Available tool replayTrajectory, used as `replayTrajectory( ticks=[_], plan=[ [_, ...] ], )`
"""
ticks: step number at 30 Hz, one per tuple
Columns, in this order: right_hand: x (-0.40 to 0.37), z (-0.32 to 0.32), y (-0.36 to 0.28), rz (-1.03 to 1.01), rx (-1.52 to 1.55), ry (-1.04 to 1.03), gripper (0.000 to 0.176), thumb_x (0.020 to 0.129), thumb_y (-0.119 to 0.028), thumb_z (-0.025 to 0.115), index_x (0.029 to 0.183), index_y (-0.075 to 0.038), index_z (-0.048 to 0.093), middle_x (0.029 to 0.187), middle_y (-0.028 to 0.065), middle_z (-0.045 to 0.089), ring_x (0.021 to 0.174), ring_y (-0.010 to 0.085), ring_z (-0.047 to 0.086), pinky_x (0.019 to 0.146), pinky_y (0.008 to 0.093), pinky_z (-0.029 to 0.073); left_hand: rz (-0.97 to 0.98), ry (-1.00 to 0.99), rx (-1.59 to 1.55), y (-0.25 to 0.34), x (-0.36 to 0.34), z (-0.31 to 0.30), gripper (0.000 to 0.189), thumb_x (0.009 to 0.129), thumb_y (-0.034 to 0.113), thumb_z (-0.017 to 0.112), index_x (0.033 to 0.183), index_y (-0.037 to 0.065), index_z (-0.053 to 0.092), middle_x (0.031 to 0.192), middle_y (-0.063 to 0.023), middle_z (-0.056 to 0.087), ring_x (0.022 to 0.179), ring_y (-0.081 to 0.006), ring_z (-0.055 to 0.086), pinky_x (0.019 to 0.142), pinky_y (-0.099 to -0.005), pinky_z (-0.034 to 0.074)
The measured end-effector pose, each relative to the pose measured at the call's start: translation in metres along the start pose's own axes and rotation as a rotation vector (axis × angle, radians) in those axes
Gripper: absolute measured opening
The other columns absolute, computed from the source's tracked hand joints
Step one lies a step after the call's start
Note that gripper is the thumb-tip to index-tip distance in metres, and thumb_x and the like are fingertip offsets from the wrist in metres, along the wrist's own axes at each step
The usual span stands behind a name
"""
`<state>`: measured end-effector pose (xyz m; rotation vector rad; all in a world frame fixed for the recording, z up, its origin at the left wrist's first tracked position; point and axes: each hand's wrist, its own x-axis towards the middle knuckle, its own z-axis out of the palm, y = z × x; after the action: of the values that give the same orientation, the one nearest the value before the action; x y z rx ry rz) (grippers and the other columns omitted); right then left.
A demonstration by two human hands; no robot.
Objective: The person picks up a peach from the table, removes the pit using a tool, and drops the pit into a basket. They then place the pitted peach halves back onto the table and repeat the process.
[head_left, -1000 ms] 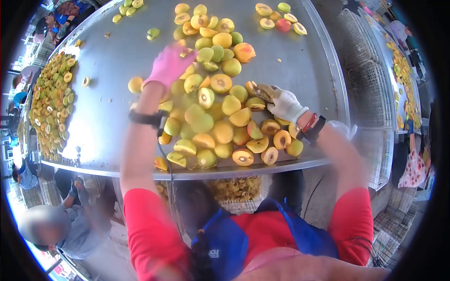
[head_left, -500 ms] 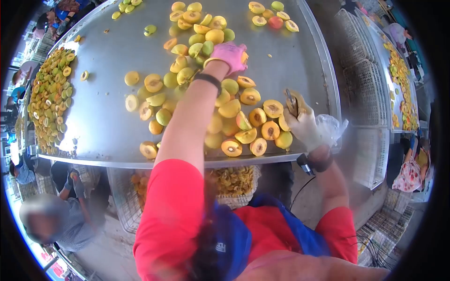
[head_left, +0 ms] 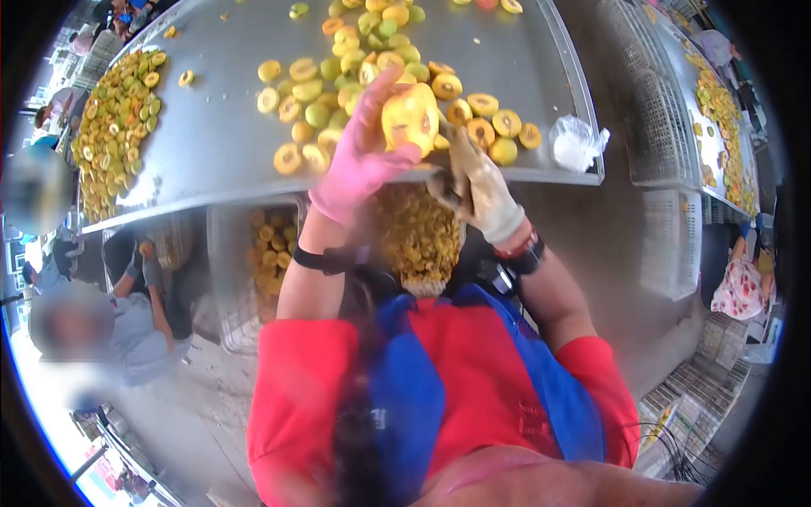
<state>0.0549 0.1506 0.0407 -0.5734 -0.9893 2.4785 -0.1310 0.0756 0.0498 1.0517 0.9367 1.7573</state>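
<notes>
My left hand [head_left: 363,152], in a pink glove, holds a yellow peach half [head_left: 411,117] near the front edge of the metal table [head_left: 220,144]. Its cut face, with a reddish-brown centre, is turned towards me. Beside the fruit, my right hand [head_left: 483,182], in a white glove stained at the fingers, is closed around a small metal hand tool [head_left: 446,188], partly hidden and blurred. The tool's exact kind does not show. Cut peaches [head_left: 481,131] lie on both sides of my hands, several with pits showing.
A larger heap of peach halves [head_left: 114,127] covers the table's left end. A crumpled clear plastic bag [head_left: 576,144] sits at the right front corner. Below the edge stand a crate of peach scraps [head_left: 420,237] and a white crate [head_left: 232,287]. Another person [head_left: 127,325] works at the left.
My left hand has come back from the pile to the table's front with a peach half. My right hand has moved left to meet it, away from the plastic bag. The view has shifted.
</notes>
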Motion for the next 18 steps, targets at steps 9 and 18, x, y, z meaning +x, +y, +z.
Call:
replayTrajectory(
  ticks=[9,18],
  plan=[
    [-0.053,-0.008,0.063,0.062,0.347,-0.286,0.040,0.101,-0.026,0.058,0.139,-0.015,0.048,0.126,0.0080,0.060,0.098,0.0196,0.066,0.068,0.0286,0.058,0.145,0.313,-0.448,-0.002,-0.116,0.016,0.084,0.094,0.073,0.039,0.145,0.008,0.047,0.144,-0.0111,0.054,0.136,-0.0251,0.046,0.118,-0.0462,0.030],
    [-0.110,0.080,0.084,0.382,-0.099,-0.463,0.073,0.087,-0.014,0.078,0.146,-0.003,0.038,0.123,0.0101,0.056,0.116,0.0205,0.061,0.095,0.0318,0.054,0.139,0.471,-0.671,0.000,-0.189,0.024,0.102,0.086,0.086,0.032,0.153,0.009,0.035,0.151,-0.0131,0.046,0.142,-0.0297,0.038,0.121,-0.0503,0.023]
  ],
)
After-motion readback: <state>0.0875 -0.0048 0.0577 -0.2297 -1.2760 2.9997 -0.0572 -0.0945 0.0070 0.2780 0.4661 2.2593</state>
